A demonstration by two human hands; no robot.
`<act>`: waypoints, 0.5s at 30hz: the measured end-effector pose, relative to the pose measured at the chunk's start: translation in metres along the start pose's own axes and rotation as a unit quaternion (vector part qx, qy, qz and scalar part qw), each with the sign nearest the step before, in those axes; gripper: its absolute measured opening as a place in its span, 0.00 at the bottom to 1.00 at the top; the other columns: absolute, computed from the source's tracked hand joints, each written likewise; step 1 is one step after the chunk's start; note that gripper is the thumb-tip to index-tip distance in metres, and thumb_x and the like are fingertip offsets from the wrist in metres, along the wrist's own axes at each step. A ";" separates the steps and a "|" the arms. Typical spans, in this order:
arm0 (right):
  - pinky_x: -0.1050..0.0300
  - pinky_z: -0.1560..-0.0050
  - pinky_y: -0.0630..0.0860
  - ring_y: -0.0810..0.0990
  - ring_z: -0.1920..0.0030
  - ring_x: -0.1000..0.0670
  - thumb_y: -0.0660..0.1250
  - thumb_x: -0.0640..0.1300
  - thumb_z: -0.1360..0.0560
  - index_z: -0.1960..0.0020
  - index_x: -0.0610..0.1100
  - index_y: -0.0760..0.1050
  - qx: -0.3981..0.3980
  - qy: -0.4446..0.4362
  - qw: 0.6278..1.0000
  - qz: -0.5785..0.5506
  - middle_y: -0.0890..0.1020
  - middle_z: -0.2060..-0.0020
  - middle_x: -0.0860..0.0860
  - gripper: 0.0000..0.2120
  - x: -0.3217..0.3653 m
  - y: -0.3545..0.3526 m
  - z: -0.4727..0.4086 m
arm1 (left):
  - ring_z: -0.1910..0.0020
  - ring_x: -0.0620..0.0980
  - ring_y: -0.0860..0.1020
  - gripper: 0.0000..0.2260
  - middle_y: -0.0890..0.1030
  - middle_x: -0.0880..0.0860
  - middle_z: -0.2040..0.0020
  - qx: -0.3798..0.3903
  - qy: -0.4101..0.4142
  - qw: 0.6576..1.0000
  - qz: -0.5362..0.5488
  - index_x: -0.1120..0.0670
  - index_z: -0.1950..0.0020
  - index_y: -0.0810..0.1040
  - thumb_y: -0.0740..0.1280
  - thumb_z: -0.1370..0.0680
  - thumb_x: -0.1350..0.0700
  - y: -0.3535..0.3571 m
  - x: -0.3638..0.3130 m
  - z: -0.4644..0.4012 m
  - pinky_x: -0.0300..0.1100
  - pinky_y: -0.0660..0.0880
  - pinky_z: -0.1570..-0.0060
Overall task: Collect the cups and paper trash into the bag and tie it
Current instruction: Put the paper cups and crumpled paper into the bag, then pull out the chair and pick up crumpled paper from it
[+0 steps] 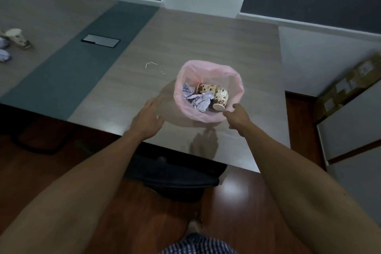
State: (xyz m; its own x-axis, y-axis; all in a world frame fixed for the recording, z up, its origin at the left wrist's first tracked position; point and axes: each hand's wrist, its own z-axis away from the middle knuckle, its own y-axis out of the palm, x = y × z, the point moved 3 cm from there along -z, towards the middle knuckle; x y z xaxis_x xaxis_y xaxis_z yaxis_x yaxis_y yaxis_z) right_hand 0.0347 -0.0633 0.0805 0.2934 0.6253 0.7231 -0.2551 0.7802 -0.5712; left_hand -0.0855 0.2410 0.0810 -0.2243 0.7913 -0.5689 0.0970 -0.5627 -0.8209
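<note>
1. Head view: pink plastic bag (208,116) standing open on the grey table (206,37), holding two spotted paper cups (213,94) lying on their sides and crumpled paper (201,101).
2. Left hand (148,117) just left of the bag, fingers straight, gripping nothing; motion-blurred.
3. Right hand (235,114) at the bag's near rim; fingers blurred, grip impossible to tell.
4. Far left, another paper cup (17,37) on its side beside paper wads (4,54), partly cut off by the frame edge.
</note>
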 end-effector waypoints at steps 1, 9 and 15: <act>0.37 0.44 0.81 0.77 0.43 0.39 0.65 0.45 0.21 0.24 0.39 0.63 0.007 -0.003 1.000 0.007 0.71 0.33 0.42 0.27 -0.003 0.004 0.014 | 0.33 0.57 0.74 0.32 0.63 0.51 0.22 0.000 -0.010 1.000 -0.007 0.44 0.19 0.57 0.66 0.21 0.52 -0.003 0.003 0.017 0.56 0.75 0.36; 0.44 0.52 0.81 0.80 0.51 0.42 0.63 0.44 0.25 0.24 0.44 0.67 0.058 -0.022 0.998 0.022 0.78 0.42 0.42 0.29 -0.056 0.033 0.120 | 0.25 0.58 0.67 0.28 0.66 0.56 0.22 -0.054 -0.071 0.995 -0.049 0.54 0.18 0.60 0.63 0.17 0.51 -0.026 0.026 0.148 0.55 0.67 0.28; 0.52 0.39 0.74 0.75 0.33 0.40 0.58 0.29 0.23 0.23 0.42 0.67 0.111 -0.106 0.977 0.149 0.74 0.30 0.40 0.29 -0.074 0.033 0.182 | 0.22 0.58 0.59 0.26 0.61 0.57 0.20 -0.119 -0.156 0.979 -0.063 0.56 0.21 0.64 0.62 0.17 0.49 -0.027 0.024 0.202 0.55 0.65 0.27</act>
State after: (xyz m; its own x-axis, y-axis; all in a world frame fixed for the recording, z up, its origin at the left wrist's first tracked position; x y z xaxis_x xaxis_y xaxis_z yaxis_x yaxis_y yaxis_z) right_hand -0.1634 -0.0872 0.0785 -0.0154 0.7886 0.6147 -0.4997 0.5264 -0.6879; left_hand -0.2895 0.2268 0.0994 -0.5306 0.7185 -0.4496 0.2635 -0.3644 -0.8932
